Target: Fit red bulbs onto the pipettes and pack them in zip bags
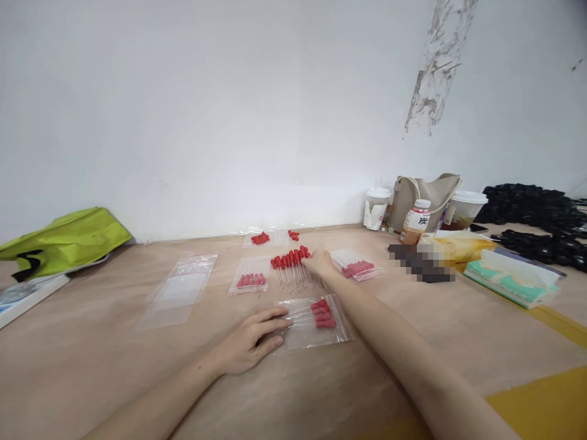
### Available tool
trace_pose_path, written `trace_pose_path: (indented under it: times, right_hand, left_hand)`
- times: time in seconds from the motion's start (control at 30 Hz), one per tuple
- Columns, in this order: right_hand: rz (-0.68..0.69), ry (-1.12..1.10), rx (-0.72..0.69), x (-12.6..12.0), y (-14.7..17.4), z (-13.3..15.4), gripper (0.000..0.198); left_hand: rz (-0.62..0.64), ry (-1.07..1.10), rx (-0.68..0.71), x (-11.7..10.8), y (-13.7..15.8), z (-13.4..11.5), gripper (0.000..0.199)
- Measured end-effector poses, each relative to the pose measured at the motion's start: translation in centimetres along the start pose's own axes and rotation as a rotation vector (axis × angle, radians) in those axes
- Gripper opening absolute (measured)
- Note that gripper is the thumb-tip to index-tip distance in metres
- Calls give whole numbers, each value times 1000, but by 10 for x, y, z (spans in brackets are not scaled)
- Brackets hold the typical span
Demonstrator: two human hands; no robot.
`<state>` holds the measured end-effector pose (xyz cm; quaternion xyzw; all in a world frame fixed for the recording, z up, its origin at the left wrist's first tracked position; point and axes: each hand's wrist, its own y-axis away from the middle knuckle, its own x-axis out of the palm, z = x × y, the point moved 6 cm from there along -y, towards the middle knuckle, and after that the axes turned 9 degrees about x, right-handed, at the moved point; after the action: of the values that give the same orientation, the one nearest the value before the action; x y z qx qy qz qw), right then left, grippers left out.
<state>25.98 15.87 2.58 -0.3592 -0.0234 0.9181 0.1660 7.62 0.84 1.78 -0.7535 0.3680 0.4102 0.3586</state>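
Note:
My left hand (pixel 254 339) lies with its fingers apart, the fingertips on the left end of a clear zip bag (pixel 300 339). Inside that bag are several droppers (pixel 323 315) with red bulbs and thin clear stems, lying sideways. Farther back, my right hand (pixel 320 264) reaches to the right end of a row of loose droppers (pixel 288 260), and its fingers are closed round a red bulb there. Two more bags of droppers flank the row: the left bag (pixel 250 275) and the right bag (pixel 358 266).
Flat clear bags (pixel 186 287) lie to the left, near a lime-green pouch (pixel 73 235). By the wall are small red pieces (pixel 260 238) on plastic. At right stand cups (pixel 377 208), a drink bottle (pixel 416 221), a beige bag (pixel 431 192) and a tissue pack (pixel 511 281).

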Motion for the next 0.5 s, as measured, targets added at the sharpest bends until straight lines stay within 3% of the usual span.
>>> trace_pose_path:
  times: [0.13,0.3,0.4,0.5]
  right_hand:
    - [-1,-55,-5,-11,1,-1,19]
    - [-43,-195,-67,-50,23,-24,17]
    - [16,-473,-122,-74,51,-45,43]
    - [144,-663,-51,-81,77,-66,62]
  left_hand:
    - [-2,-4,-3,0,0,0,35]
    - [24,-40,29,2,0,0,32]
    - [44,-47,63,2,-1,-2,32]
    - [56,-48,46,3,-2,-2,33]
